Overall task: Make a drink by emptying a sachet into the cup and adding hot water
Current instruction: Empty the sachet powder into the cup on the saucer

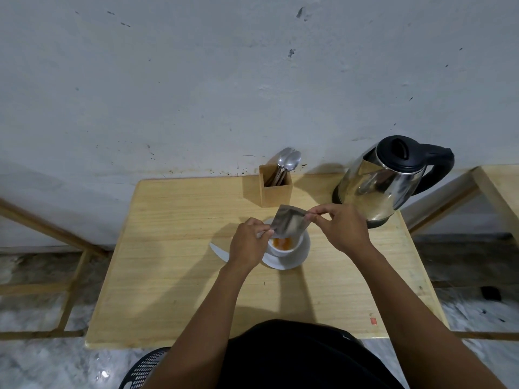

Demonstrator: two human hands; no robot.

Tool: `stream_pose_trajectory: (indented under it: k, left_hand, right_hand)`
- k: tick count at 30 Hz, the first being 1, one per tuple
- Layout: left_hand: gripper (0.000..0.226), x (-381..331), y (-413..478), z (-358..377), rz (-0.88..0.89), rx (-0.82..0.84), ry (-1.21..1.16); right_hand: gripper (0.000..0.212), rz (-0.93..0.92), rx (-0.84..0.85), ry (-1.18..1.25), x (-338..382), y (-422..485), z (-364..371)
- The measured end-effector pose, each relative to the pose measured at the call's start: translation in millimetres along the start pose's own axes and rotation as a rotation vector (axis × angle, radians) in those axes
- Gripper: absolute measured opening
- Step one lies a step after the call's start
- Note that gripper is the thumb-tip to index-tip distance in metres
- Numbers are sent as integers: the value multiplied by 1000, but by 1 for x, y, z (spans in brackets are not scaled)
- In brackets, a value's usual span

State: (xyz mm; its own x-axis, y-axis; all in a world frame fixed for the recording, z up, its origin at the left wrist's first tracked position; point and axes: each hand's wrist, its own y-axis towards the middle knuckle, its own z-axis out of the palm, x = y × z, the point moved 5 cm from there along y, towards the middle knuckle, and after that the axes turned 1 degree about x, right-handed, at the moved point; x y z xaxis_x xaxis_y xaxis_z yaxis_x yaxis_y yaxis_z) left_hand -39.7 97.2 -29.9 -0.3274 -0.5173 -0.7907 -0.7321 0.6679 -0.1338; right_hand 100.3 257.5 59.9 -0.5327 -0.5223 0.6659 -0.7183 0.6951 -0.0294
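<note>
A silver foil sachet (289,222) hangs tilted over a white cup (283,249) that stands on a white saucer (297,256). Orange powder lies in the cup's bottom. My left hand (248,242) pinches the sachet's lower left corner. My right hand (341,228) pinches its upper right corner. A steel electric kettle (376,183) with a black lid and handle stands at the table's back right, just behind my right hand.
A wooden holder (276,189) with spoons (288,161) stands behind the cup near the wall. A white torn strip (217,251) lies left of the saucer. The wooden table (168,248) abuts the wall; wooden frames stand on both sides.
</note>
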Motion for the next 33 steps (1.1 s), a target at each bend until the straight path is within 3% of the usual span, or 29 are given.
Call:
stream_pose_trajectory:
  k: [17, 33]
  left_hand:
    - [19, -2, -2, 1, 13, -16, -21]
    - [23, -5, -5, -6, -34, -29, -35]
  right_hand:
    - [9, 12, -33, -102, 0, 1, 4]
    - [7, -108, -123, -109, 2, -10, 2]
